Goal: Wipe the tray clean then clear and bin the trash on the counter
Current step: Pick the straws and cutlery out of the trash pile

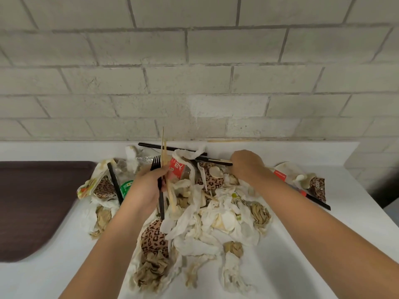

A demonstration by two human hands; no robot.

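Tray [36, 203] is seen at the far left, lying flat on the white tabletop [302, 266]. Its dark brown surface looks matte and no smear can be made out, so the wiping is judged done and the clearing is taken to be the step in hand.

Just beside the tray the trash [205, 223] is spread across the middle of the tabletop. It is a loose heap of crumpled, stained white napkins, brown paper wads and leopard-print wrappers [154, 240], with a green-labelled item [126, 186] half buried near its left edge.

Above the heap the left hand [146, 186] is raised. Its fingers are curled round a black fork [160, 203] and a pair of wooden chopsticks [163, 147], both held roughly upright. Behind them a clear bottle with a red label [177, 169] lies on its side.

Further right the right hand [246, 165] is set down at the pale end of a dark stick [216, 160] at the back of the heap. Its fingers are hidden beneath the hand, so it cannot be told whether the stick is gripped.

At the far right more wrappers and a black straw [319, 201] lie apart from the main heap.

The long, stiff pieces are judged to be gathered first. Next, the soft papers would need to be bunched firmly, since loose napkins are easily dropped on the way to a bin, which is not in view.
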